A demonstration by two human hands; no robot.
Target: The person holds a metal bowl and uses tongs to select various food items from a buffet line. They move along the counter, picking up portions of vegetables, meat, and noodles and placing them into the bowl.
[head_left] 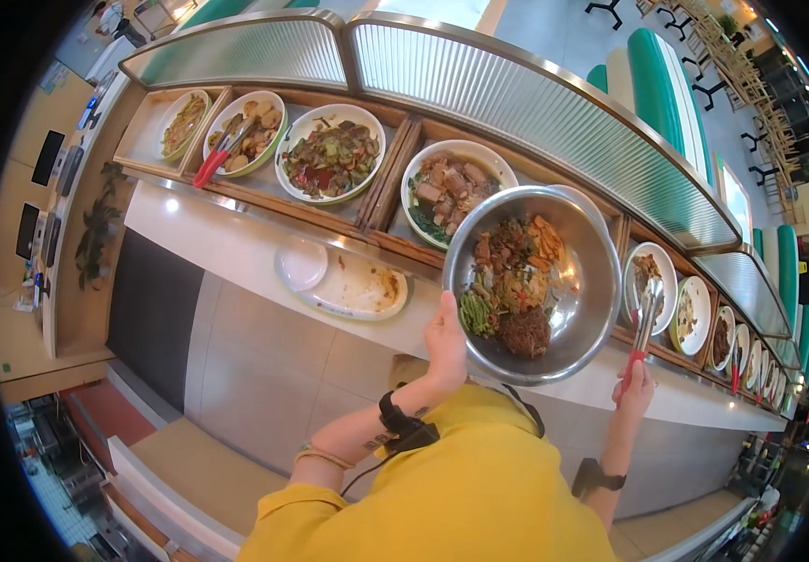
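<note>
My left hand (446, 345) grips the near left rim of a large stainless steel mixing bowl (584, 323). Inside the bowl lie heaps of mixed food: chopped green beans (475, 313), a dark brown shredded pile (524, 333) and orange-red pieces (547, 239). In my right hand (635, 386) are tongs (646, 318) with red handles, their metal jaws pointing away from me just right of the bowl. The jaws overlap a white dish (671, 265) of brown food. Behind the bowl, a white dish (509, 169) of braised meat chunks and greens is partly covered by it.
More food dishes (381, 170) stand in the wooden counter trays to the left and right. Red-handled tongs (210, 169) rest on one at left. A nearly emptied, sauce-stained platter (348, 314) sits on the white ledge. A ribbed glass screen (535, 122) runs along the far side.
</note>
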